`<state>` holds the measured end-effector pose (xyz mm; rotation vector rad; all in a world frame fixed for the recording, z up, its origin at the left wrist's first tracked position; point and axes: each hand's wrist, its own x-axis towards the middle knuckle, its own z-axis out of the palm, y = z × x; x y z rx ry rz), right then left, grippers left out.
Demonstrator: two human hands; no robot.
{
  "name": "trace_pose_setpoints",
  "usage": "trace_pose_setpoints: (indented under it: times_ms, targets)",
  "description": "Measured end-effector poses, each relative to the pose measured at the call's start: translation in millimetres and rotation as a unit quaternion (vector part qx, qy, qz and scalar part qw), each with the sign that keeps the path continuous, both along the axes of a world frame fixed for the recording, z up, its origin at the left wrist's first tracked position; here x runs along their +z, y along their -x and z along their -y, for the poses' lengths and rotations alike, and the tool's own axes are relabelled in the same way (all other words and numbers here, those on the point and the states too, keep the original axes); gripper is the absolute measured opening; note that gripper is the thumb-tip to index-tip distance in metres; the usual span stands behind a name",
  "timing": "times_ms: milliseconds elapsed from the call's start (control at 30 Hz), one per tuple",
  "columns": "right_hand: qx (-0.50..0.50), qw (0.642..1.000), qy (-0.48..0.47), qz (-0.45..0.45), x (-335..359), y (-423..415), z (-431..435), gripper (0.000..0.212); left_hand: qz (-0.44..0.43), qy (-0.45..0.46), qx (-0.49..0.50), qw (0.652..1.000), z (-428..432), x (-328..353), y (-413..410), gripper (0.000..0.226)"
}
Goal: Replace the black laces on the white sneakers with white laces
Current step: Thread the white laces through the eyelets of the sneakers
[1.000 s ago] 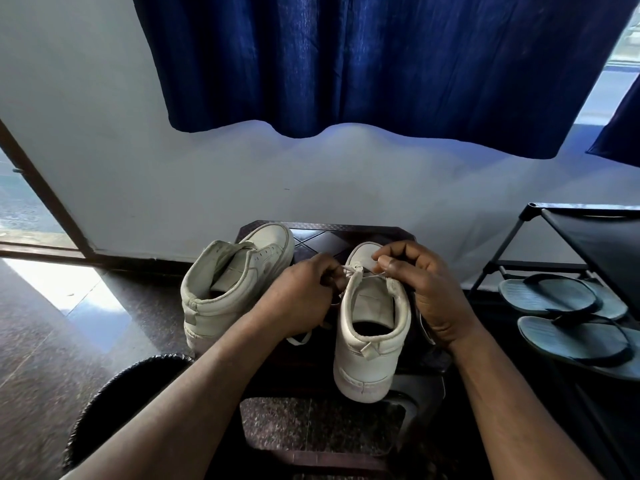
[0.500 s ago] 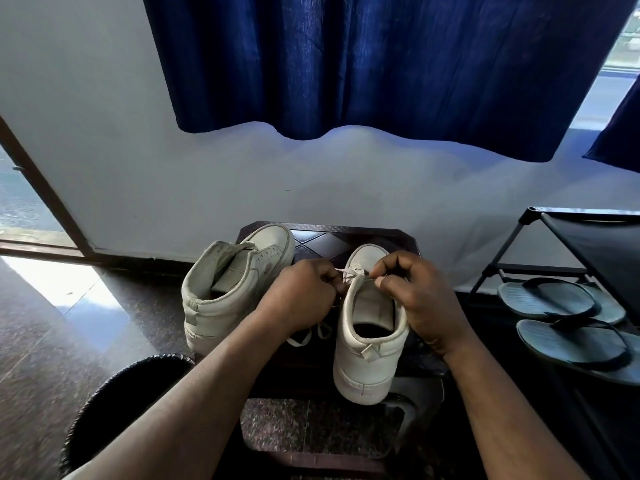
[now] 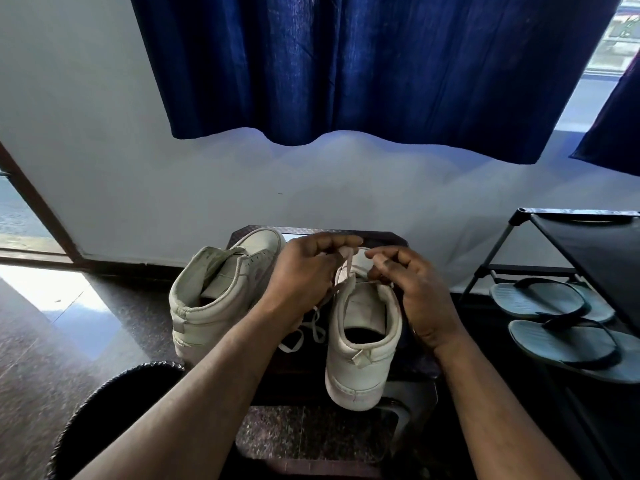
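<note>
Both our hands had lifted since a moment before, drawing the white lace (image 3: 347, 263) up off the right sneaker (image 3: 362, 336). Our left hand (image 3: 304, 282) pinched its near-vertical run; our right hand (image 3: 414, 289) pinched the strand crossing the tongue. Soft, light and limp, the lace seemed best gripped near its tip. Slack trailed between the right sneaker and the left sneaker (image 3: 221, 289) on the stool (image 3: 391, 235).
</note>
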<state>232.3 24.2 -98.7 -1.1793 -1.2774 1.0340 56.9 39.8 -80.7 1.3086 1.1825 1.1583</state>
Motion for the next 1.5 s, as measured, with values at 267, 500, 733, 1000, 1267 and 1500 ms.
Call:
trace_pose_setpoints:
  times_ms: [267,500,733,1000,1267,1500]
  targets:
    - [0.042,0.999,0.012,0.004,3.7,8.9,-2.3,0.014,-0.058,-0.120,-0.093,0.987,1.5,8.1,-13.5,0.051]
    - [0.043,0.983,0.014,-0.179,9.9,-4.2,0.4,0.003,-0.004,-0.067,-0.111,0.992,0.4,8.5,-5.1,0.026]
    - [0.034,0.931,-0.021,-0.362,20.4,-30.6,1.2,0.013,-0.122,-0.031,-0.120,0.985,-5.6,-1.3,-4.2,0.004]
    - [0.041,0.903,-0.058,-0.423,20.8,-44.0,3.3,0.020,-0.060,0.010,-0.125,0.990,-7.4,1.7,-4.0,0.008]
    - [-0.276,0.949,-0.143,0.062,-0.6,-19.3,-1.7,0.042,-0.065,0.001,-0.089,0.994,-10.1,-1.9,-5.9,0.006]
    - [-0.125,0.948,-0.102,0.275,-0.9,5.5,1.0,0.026,-0.084,-0.043,-0.106,0.990,-6.6,-0.7,-8.5,0.012]
